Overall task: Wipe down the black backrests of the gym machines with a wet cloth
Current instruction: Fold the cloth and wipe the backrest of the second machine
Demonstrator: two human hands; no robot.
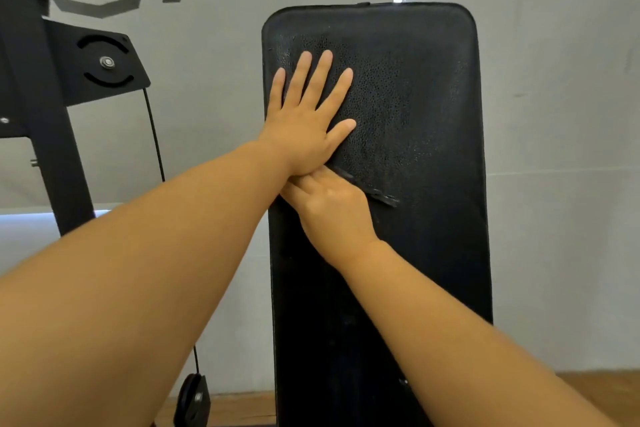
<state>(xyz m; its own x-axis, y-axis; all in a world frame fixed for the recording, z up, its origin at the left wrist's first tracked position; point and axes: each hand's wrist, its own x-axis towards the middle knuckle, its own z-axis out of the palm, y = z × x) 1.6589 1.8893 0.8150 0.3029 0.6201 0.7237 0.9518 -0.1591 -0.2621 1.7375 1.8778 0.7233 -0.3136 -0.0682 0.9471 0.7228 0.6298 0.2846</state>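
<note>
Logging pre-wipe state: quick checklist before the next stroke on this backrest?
1. Backrest in reach and facing the person: ok.
2. Left hand flat on the upper pad, fingers spread: ok.
3. Right hand on the pad below the left, partly under its wrist: ok.
4. Wet cloth in either hand: not ok, none visible.
5. Torn strip on the pad beside the right hand, could snag: not ok.
6. Pad surface wet or already wiped: cannot tell.
</note>
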